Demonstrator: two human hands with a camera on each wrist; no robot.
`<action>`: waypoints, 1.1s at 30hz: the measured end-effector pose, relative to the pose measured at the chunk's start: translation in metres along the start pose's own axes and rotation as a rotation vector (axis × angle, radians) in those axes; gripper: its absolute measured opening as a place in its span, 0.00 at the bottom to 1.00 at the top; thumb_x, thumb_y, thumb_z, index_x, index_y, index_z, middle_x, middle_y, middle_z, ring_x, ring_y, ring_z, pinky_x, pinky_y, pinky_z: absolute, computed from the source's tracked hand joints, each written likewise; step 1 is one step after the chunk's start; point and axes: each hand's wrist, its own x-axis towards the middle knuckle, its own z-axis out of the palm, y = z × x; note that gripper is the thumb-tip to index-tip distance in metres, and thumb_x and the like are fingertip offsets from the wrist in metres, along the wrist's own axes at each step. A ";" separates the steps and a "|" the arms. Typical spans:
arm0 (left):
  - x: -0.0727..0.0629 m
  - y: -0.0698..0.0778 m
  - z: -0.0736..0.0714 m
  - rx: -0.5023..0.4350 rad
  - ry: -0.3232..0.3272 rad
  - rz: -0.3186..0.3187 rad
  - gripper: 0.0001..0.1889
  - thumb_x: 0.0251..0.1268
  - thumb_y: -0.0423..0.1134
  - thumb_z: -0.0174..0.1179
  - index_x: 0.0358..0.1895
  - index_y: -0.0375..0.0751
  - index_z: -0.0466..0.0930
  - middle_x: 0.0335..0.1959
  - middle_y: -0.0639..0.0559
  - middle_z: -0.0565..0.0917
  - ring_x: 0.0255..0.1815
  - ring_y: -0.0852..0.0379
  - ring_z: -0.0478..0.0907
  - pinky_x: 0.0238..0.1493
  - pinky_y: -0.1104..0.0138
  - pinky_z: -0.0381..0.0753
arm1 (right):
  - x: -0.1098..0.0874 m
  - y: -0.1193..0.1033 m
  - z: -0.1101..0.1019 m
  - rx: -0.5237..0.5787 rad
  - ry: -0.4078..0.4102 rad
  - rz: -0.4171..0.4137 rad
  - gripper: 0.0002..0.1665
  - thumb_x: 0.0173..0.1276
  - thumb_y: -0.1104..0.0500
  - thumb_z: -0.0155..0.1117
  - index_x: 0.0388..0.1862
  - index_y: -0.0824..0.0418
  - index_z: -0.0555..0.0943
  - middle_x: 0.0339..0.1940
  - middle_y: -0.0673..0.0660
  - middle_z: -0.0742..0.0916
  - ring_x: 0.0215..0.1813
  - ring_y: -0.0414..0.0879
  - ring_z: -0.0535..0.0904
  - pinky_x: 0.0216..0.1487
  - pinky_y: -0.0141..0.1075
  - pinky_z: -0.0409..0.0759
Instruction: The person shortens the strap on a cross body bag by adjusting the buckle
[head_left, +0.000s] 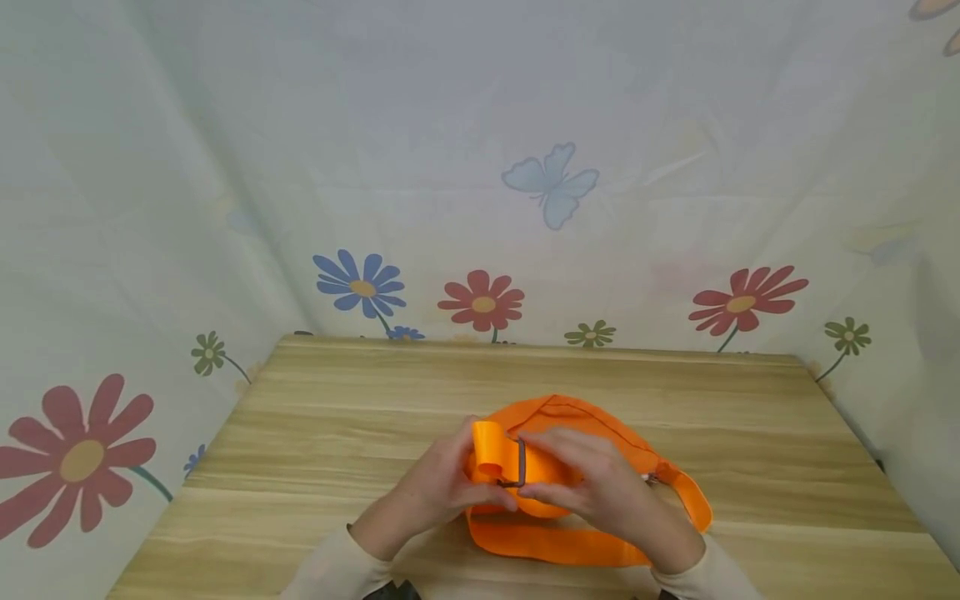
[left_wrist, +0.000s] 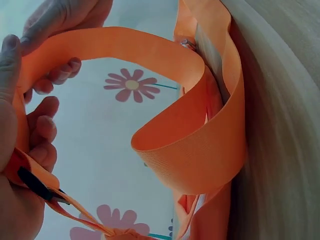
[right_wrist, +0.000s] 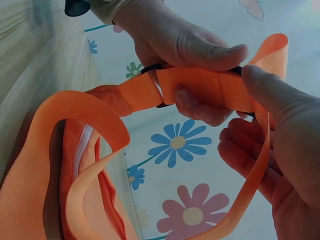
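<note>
An orange waist bag [head_left: 600, 429] with webbing straps lies on the table in front of me. My left hand [head_left: 438, 483] pinches its strap [right_wrist: 195, 85] between thumb and fingers, beside a dark slider buckle [head_left: 522, 462]. Close by on the other side, my right hand [head_left: 618, 487] pinches the strap near that buckle. A short loop of webbing [head_left: 489, 446] stands up at the left hand. Another dark buckle [left_wrist: 35, 184] shows by the left palm in the left wrist view. Slack strap [left_wrist: 195, 155] curls down to the bag.
The wood-grain table [head_left: 360, 400] spreads around the bag. Behind it and at the sides hangs a pale sheet [head_left: 420, 192] printed with flowers and a butterfly. A strap loop [head_left: 690, 497] sticks out at the bag's right end. The bag has a pale zipper [right_wrist: 82, 150].
</note>
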 end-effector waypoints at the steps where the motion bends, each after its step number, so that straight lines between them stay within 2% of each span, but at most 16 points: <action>1: 0.000 0.000 -0.001 0.018 -0.007 0.000 0.32 0.57 0.40 0.82 0.61 0.43 0.73 0.52 0.50 0.89 0.48 0.59 0.85 0.58 0.65 0.90 | 0.000 0.000 0.000 0.004 -0.003 -0.001 0.28 0.68 0.52 0.80 0.63 0.63 0.85 0.51 0.55 0.93 0.47 0.47 0.91 0.52 0.27 0.88; 9: -0.002 -0.001 -0.006 0.166 -0.031 0.037 0.32 0.58 0.47 0.81 0.62 0.42 0.78 0.52 0.52 0.91 0.47 0.61 0.87 0.55 0.67 0.90 | 0.000 0.001 -0.001 0.029 -0.042 0.028 0.26 0.67 0.54 0.82 0.60 0.61 0.85 0.48 0.55 0.93 0.43 0.43 0.89 0.46 0.25 0.87; 14: -0.005 -0.003 -0.009 0.235 -0.016 0.100 0.28 0.60 0.46 0.81 0.60 0.43 0.82 0.52 0.52 0.92 0.46 0.61 0.88 0.53 0.69 0.90 | -0.002 0.003 -0.003 0.039 -0.042 0.035 0.27 0.66 0.56 0.84 0.60 0.62 0.85 0.49 0.54 0.93 0.44 0.43 0.89 0.48 0.26 0.87; 19: -0.009 -0.004 -0.014 0.286 0.006 0.097 0.24 0.63 0.47 0.80 0.58 0.42 0.85 0.51 0.52 0.93 0.43 0.60 0.88 0.48 0.71 0.90 | -0.005 0.005 -0.008 0.036 -0.064 0.079 0.26 0.65 0.57 0.84 0.60 0.62 0.86 0.50 0.55 0.93 0.46 0.44 0.90 0.52 0.24 0.87; 23: -0.014 -0.007 -0.019 0.314 0.041 0.123 0.23 0.63 0.46 0.80 0.58 0.42 0.87 0.51 0.51 0.93 0.43 0.58 0.89 0.47 0.70 0.90 | -0.007 0.005 -0.010 0.034 -0.074 0.112 0.27 0.64 0.56 0.85 0.59 0.62 0.86 0.52 0.56 0.93 0.47 0.46 0.91 0.54 0.24 0.87; 29: -0.020 -0.011 -0.026 0.316 0.089 0.171 0.22 0.65 0.46 0.79 0.59 0.44 0.87 0.52 0.50 0.93 0.46 0.56 0.91 0.48 0.68 0.91 | -0.008 0.007 -0.011 0.062 -0.050 0.085 0.27 0.64 0.58 0.84 0.60 0.64 0.86 0.51 0.59 0.94 0.46 0.47 0.91 0.50 0.25 0.88; 33: -0.023 -0.013 -0.029 0.276 0.108 0.154 0.23 0.64 0.44 0.79 0.60 0.46 0.87 0.55 0.51 0.92 0.50 0.55 0.91 0.53 0.66 0.91 | -0.008 0.007 -0.012 0.060 -0.028 0.067 0.27 0.65 0.56 0.84 0.59 0.65 0.86 0.51 0.61 0.94 0.45 0.48 0.91 0.49 0.25 0.88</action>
